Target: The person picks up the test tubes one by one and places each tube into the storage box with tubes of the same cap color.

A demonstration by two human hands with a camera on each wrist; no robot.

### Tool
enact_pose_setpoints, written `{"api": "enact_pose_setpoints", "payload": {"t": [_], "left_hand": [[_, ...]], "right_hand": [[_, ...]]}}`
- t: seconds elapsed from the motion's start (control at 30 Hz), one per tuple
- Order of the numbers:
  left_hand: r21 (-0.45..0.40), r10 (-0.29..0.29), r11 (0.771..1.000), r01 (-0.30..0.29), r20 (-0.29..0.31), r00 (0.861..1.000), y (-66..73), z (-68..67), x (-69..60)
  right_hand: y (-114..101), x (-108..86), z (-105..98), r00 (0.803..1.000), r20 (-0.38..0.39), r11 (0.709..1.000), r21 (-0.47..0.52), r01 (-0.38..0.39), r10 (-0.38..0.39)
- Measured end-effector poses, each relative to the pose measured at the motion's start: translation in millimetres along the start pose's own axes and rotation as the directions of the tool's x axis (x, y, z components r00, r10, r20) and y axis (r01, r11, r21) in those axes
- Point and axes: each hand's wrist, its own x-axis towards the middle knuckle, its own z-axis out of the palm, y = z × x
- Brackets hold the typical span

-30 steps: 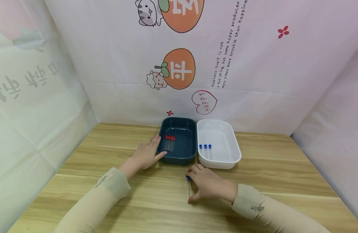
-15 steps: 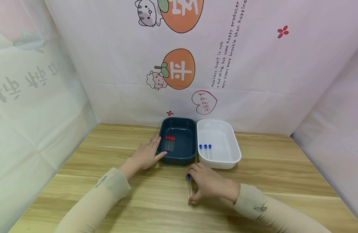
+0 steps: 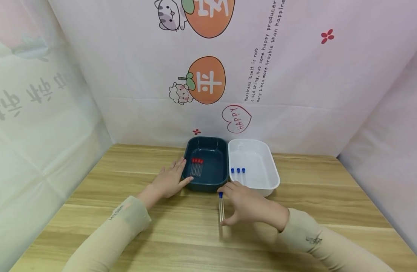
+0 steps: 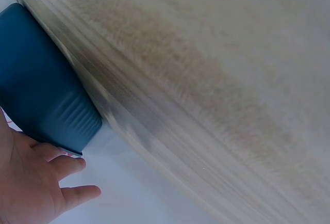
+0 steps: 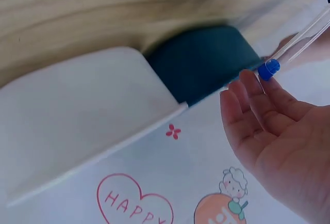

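Observation:
A clear test tube with a blue cap is held upright-looking over the table by my right hand. Its fingertips grip the cap end and the thumb presses near the other end. In the right wrist view the blue cap shows by the fingertips. My left hand rests with spread fingers against the left side of the dark teal tray. Several red-capped tubes lie side by side in that tray. Three blue-capped tubes lie in the white tray.
Both trays stand touching on a wood-grain table, near a printed white cloth backdrop. The white tray's front edge is close behind my right hand. Cloth also hangs at the left and right sides.
My right hand has raised the blue-capped tube off the table and moved it toward the trays. The left hand stays against the teal tray.

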Motion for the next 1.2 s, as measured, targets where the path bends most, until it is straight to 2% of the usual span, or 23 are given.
{"api": "enact_pose_setpoints", "payload": {"t": [0.4, 0.6, 0.77, 1.03, 1.2], "left_hand": [[0.005, 0.001, 1.000, -0.001, 0.001, 1.000, 0.9, -1.0, -1.5], [0.001, -0.002, 1.000, 0.002, 0.006, 1.000, 1.2, -0.3, -1.4], [-0.001, -0.003, 1.000, 0.003, 0.002, 1.000, 0.9, -0.6, -0.9], [0.014, -0.003, 1.000, 0.003, 0.000, 1.000, -0.9, 1.1, 1.2], [0.011, -0.004, 1.000, 0.004, -0.003, 1.000, -1.2, 2.1, 1.2]], "right_hand": [[4.2, -8.7, -23.7, 0.995, -0.097, 1.000, 0.001, -0.011, 0.011], [11.4, -11.4, -31.6, 0.989, -0.143, 0.999, -0.009, -0.041, 0.040], [18.2, -13.1, -34.6, 0.983, -0.177, 0.999, -0.007, -0.053, 0.051], [29.2, -14.7, -35.1, 0.979, -0.186, 0.996, -0.002, -0.087, 0.085], [44.8, -17.2, -33.4, 0.970, -0.234, 0.997, -0.036, -0.073, 0.063]]}}
